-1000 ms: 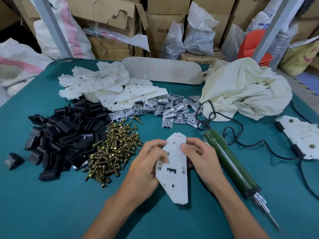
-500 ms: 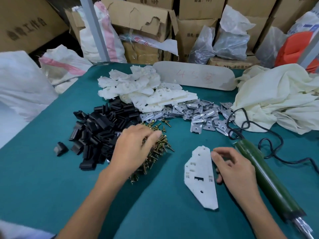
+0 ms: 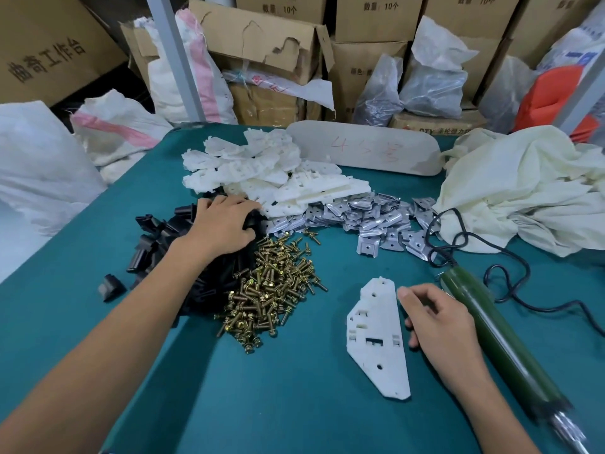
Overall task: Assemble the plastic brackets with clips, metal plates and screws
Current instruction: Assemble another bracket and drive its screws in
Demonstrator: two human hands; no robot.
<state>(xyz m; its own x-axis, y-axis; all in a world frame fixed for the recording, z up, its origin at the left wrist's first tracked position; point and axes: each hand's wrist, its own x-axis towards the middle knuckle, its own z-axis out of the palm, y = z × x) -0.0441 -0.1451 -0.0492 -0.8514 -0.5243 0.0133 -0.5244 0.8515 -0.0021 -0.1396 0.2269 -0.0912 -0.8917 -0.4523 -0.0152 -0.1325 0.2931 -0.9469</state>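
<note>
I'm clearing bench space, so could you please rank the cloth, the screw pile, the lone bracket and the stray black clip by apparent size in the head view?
1. cloth
2. screw pile
3. lone bracket, though it lies nearer the camera, so this gap is unsure
4. stray black clip

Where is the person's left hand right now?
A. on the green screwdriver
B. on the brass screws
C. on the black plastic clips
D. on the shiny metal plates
C: the left hand lies over the heap of black plastic clips, just above the brass screws.
</note>
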